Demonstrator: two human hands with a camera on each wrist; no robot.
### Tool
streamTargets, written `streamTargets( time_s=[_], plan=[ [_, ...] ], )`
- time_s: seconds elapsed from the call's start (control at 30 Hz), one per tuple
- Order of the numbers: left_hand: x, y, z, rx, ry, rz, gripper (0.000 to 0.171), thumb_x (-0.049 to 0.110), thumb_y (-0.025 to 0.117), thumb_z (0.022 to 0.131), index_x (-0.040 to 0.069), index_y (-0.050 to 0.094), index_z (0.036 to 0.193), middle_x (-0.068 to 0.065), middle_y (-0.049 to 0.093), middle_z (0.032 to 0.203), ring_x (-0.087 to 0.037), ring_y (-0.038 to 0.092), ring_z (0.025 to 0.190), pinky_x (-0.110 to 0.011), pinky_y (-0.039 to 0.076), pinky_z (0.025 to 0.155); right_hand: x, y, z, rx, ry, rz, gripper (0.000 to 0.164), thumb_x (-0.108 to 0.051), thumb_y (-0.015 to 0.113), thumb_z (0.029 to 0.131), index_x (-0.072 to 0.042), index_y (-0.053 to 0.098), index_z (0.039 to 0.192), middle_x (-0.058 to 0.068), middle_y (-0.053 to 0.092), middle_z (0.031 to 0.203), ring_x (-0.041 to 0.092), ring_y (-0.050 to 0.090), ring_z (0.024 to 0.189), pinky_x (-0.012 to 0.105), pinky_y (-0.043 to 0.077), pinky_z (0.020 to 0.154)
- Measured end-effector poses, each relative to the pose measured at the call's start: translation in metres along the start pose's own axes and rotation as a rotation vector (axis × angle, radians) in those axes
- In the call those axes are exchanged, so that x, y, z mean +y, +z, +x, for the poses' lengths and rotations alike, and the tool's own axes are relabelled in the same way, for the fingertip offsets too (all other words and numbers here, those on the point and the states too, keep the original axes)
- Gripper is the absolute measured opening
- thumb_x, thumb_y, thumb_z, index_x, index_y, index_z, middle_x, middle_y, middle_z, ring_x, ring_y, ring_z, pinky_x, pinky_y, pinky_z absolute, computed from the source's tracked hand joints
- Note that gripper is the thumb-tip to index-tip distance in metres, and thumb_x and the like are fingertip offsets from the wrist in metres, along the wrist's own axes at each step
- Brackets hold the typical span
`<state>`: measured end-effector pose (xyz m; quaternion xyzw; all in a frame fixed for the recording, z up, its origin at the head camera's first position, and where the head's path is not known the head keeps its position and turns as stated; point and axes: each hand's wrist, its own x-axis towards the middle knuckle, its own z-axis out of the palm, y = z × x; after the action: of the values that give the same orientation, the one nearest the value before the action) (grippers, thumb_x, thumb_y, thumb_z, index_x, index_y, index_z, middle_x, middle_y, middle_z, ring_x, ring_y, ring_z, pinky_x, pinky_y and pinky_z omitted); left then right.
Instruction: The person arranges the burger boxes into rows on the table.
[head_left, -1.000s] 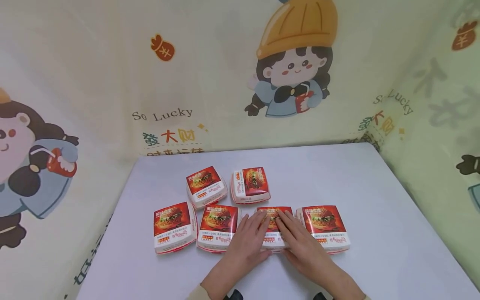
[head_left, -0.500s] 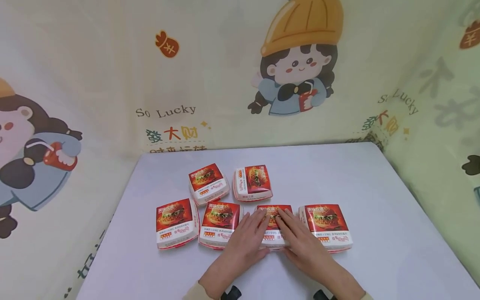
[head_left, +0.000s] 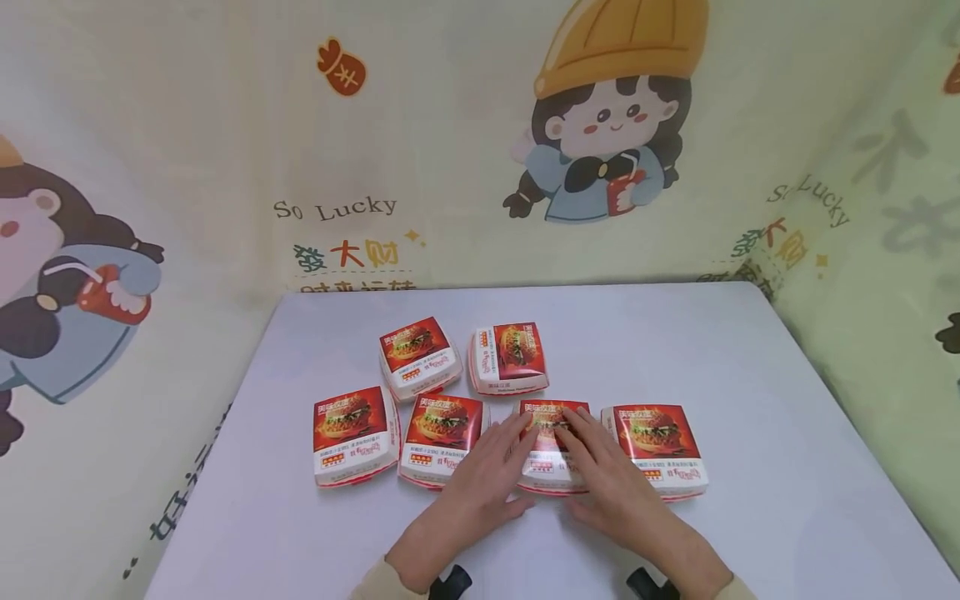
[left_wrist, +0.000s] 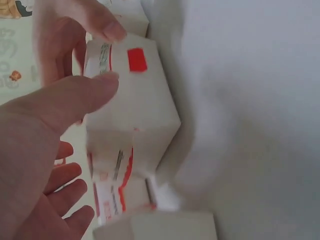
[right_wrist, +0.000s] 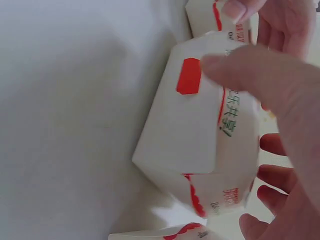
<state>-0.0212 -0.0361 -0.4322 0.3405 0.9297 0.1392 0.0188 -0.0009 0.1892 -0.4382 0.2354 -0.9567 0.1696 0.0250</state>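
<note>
Both hands are over one burger box (head_left: pixel 553 468) in the front row, a white carton with a red lid picture of a burger. My left hand (head_left: pixel 480 475) lies at its left side and my right hand (head_left: pixel 609 479) at its right, fingers extended over the lid. In the left wrist view the thumb (left_wrist: pixel 97 92) is by the front face of the box (left_wrist: pixel 140 102). The right wrist view shows the right thumb (right_wrist: pixel 232 70) near the red tab (right_wrist: pixel 189 76). Firm contact is hard to tell. The hands partly cover the neighbouring burger boxes, left (head_left: pixel 444 419) and right (head_left: pixel 658 433).
Another burger box (head_left: pixel 351 433) ends the front row on the left. Behind the row sit two more, one tilted (head_left: pixel 420 354) and one turned sideways (head_left: pixel 510 358). They all lie on a white table (head_left: pixel 750 375) with printed cloth (head_left: pixel 450 150) behind it.
The head view has tilted and shifted slightly. Both thumbs have moved a little away from the front of the box between the hands. The boxes keep nearly the same layout.
</note>
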Motion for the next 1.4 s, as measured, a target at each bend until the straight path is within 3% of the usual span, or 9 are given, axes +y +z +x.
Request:
streamTargets(
  time_s=[0.2, 0.37, 0.53, 0.67, 0.8, 0.97, 1.13, 1.4],
  plan=[
    [-0.014, -0.014, -0.012, -0.063, -0.089, -0.108, 0.099, 0.045, 0.080, 0.080, 0.015, 0.027, 0.157, -0.003, 0.023, 0.165, -0.023, 0.025, 0.151, -0.046, 0.033, 0.119, -0.003, -0.003, 0.002, 0.037, -0.015, 0.056, 0.093, -0.043, 0.088, 0.071, -0.015, 0.043, 0.148, 0.006, 0.029, 0.161, 0.028, 0.028, 0.148, 0.058, 0.035, 0.114],
    [-0.031, -0.024, -0.027, -0.056, -0.150, -0.143, 0.105, 0.048, 0.082, 0.077, 0.016, 0.024, 0.158, -0.003, 0.022, 0.164, -0.024, 0.025, 0.150, -0.046, 0.038, 0.117, -0.012, -0.004, 0.008, 0.082, -0.041, 0.059, 0.085, -0.041, 0.084, 0.076, -0.013, 0.046, 0.146, 0.006, 0.034, 0.159, 0.025, 0.033, 0.145, 0.056, 0.040, 0.112],
    [-0.046, -0.031, -0.040, -0.042, -0.196, -0.145, 0.108, 0.047, 0.085, 0.073, 0.014, 0.026, 0.157, -0.004, 0.021, 0.164, -0.026, 0.025, 0.150, -0.048, 0.039, 0.116, -0.019, -0.001, 0.017, 0.015, -0.041, 0.049, 0.083, -0.044, 0.080, 0.081, -0.012, 0.044, 0.149, 0.007, 0.036, 0.158, 0.028, 0.030, 0.148, 0.054, 0.038, 0.114],
    [-0.053, -0.034, -0.046, -0.033, -0.207, -0.148, 0.109, 0.045, 0.087, 0.072, 0.013, 0.027, 0.157, -0.003, 0.022, 0.164, -0.026, 0.024, 0.150, -0.050, 0.038, 0.116, -0.017, 0.002, 0.017, -0.015, -0.073, 0.013, 0.082, -0.041, 0.083, 0.078, -0.012, 0.048, 0.147, 0.006, 0.040, 0.156, 0.030, 0.032, 0.148, 0.054, 0.034, 0.117],
    [-0.057, -0.037, -0.047, 0.002, -0.193, -0.122, 0.110, 0.045, 0.089, 0.070, 0.012, 0.029, 0.157, -0.004, 0.025, 0.163, -0.025, 0.026, 0.149, -0.048, 0.037, 0.117, -0.016, 0.002, 0.018, 0.025, -0.105, 0.020, 0.080, -0.038, 0.085, 0.076, -0.012, 0.051, 0.143, 0.006, 0.044, 0.153, 0.029, 0.037, 0.145, 0.054, 0.035, 0.117],
    [-0.063, -0.042, -0.048, 0.036, -0.191, -0.055, 0.111, 0.044, 0.092, 0.065, 0.011, 0.034, 0.154, -0.007, 0.027, 0.162, -0.029, 0.028, 0.148, -0.050, 0.038, 0.116, -0.032, 0.002, 0.030, 0.046, -0.102, 0.056, 0.076, -0.041, 0.080, 0.081, -0.014, 0.049, 0.145, 0.006, 0.040, 0.156, 0.026, 0.036, 0.145, 0.054, 0.035, 0.116],
    [-0.071, -0.043, -0.049, 0.009, -0.215, -0.012, 0.113, 0.043, 0.092, 0.063, 0.012, 0.033, 0.155, -0.007, 0.026, 0.163, -0.029, 0.026, 0.150, -0.050, 0.037, 0.117, -0.055, 0.007, 0.046, -0.002, -0.116, 0.054, 0.077, -0.044, 0.075, 0.085, -0.010, 0.045, 0.147, 0.008, 0.037, 0.158, 0.028, 0.036, 0.146, 0.051, 0.034, 0.118],
    [-0.074, -0.033, -0.051, -0.094, -0.228, 0.075, 0.115, 0.037, 0.091, 0.067, 0.009, 0.025, 0.157, -0.008, 0.027, 0.164, -0.026, 0.020, 0.153, -0.048, 0.025, 0.123, -0.080, 0.026, 0.062, -0.170, -0.118, 0.013, 0.092, -0.049, 0.076, 0.083, -0.008, 0.034, 0.154, 0.010, 0.025, 0.164, 0.027, 0.022, 0.153, 0.048, 0.026, 0.123]
  ],
)
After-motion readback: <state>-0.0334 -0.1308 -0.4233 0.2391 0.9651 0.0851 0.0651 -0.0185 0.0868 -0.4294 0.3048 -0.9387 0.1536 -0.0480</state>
